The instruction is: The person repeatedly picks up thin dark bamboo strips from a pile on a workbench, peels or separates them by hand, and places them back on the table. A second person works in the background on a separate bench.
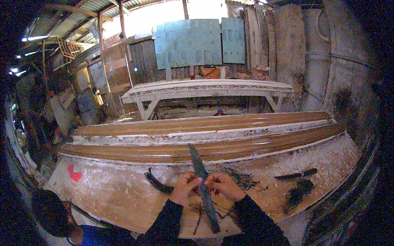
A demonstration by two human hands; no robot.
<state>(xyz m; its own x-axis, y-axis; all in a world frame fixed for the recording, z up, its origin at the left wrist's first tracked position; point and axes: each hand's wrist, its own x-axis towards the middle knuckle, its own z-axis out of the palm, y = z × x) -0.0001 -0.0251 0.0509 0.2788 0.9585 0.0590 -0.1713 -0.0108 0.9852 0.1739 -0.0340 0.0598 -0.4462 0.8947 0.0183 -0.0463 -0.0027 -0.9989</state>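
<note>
Before me, a long, flat grey strip point(208, 205) with a pointed far end stands at a slant between both hands. My left hand point(184, 186) is closed, thumb and fingers pinching the strip's left edge near its middle. On the other edge my right hand point(223, 185) is closed too, its fingertips bunched where dark cord seems to meet the strip; exactly what they pinch is hidden. Loose dark cord point(198, 219) trails below the hands onto the table. Left of my hands lies a curved bundle of black strips point(158, 183). Beyond my right hand spreads a tangle of thin black cord point(242, 177).
A dark knife point(296, 174) and a black cord bundle point(301, 192) lie on the stained worktable point(119, 192) at right. A red scrap point(74, 173) is at left. Long glossy brown mouldings point(262, 145) span the far side. Another person point(53, 213) is at lower left. A whitish bench point(205, 88) stands behind.
</note>
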